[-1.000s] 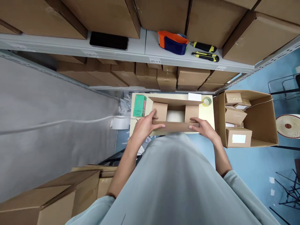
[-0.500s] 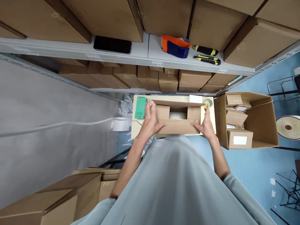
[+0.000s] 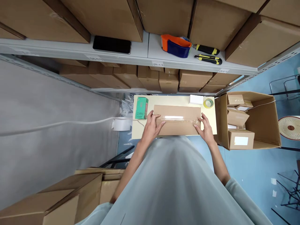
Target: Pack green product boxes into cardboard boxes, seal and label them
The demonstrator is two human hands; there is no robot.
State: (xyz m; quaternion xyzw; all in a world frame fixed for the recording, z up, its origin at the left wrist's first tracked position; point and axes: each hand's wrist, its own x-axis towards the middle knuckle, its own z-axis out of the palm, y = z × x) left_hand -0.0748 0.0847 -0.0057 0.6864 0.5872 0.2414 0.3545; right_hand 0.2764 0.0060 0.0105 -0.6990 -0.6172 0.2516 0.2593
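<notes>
A brown cardboard box [image 3: 177, 120] lies on a small pale table [image 3: 173, 100] with its top flaps folded closed; a shiny strip runs along the seam. My left hand [image 3: 153, 125] rests on the box's left end, fingers spread over the flap. At the right end, my right hand [image 3: 204, 126] presses down with its fingers flat. Each hand has its thumb on the near flap.
A green carton [image 3: 141, 107], a white pad [image 3: 196, 99] and a tape roll [image 3: 208, 103] sit on the table. An open box of parcels [image 3: 248, 120] stands right. The shelf above holds a phone [image 3: 112, 44], tape dispenser [image 3: 175, 45] and two knives [image 3: 207, 53].
The box's flaps stood open a second ago with a white item visible inside. Both hands folded them down, and the top is now closed under my hands.
</notes>
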